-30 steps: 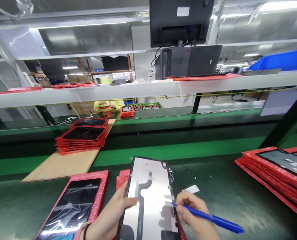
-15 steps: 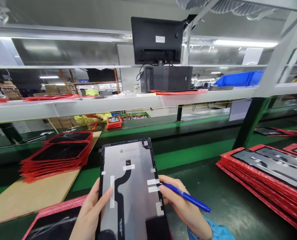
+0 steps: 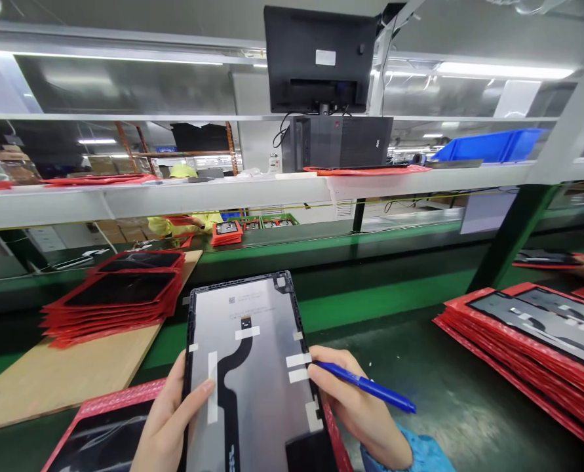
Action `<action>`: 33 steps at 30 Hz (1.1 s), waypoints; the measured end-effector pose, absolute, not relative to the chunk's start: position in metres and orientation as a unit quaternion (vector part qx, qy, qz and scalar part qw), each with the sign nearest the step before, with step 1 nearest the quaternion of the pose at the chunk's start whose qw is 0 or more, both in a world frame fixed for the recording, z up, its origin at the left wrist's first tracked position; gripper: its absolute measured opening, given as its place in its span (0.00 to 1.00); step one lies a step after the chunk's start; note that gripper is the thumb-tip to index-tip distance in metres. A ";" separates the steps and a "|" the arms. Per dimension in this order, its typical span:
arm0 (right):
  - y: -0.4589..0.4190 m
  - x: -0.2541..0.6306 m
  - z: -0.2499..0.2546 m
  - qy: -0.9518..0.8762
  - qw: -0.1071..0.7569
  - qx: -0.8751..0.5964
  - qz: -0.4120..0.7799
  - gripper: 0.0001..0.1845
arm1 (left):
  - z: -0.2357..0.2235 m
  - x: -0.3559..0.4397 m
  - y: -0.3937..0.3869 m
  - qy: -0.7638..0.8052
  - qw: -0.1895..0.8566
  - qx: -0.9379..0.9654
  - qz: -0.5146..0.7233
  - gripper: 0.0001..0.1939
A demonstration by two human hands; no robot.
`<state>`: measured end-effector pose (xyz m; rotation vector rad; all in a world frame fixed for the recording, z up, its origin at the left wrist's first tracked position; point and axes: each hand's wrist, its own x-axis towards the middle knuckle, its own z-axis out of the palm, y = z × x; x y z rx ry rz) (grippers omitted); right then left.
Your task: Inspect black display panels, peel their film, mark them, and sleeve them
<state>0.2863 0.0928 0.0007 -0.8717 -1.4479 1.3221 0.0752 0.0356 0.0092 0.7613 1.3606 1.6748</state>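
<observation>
My left hand (image 3: 168, 419) grips the left edge of a tablet screen panel (image 3: 252, 373), thumb lying across its silver back. The panel is held up tilted, showing a black flex cable and strips of white tape. My right hand (image 3: 355, 406) supports the panel's right edge while its fingers pinch a blue pen (image 3: 365, 388), the tip resting by the tape pieces on the right side. Below my left hand lies another panel on a red bubble bag (image 3: 99, 432).
A stack of red-bagged panels (image 3: 117, 295) sits on a wooden board (image 3: 50, 373) at left. Another stack (image 3: 532, 334) lies at right. Behind run a green conveyor (image 3: 394, 288), a white shelf (image 3: 223, 193) with a monitor (image 3: 321, 59), and a blue bin (image 3: 488, 144). A person in yellow (image 3: 183, 223) works beyond.
The panel was lifted from lying low near the table to upright in front of me. The view swung right, then settled. In the last half second almost nothing moved.
</observation>
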 end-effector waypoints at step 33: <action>0.103 0.279 -0.014 -0.365 0.445 -0.089 0.813 0.35 | -0.004 0.057 0.048 0.305 -0.290 0.859 0.293 0.28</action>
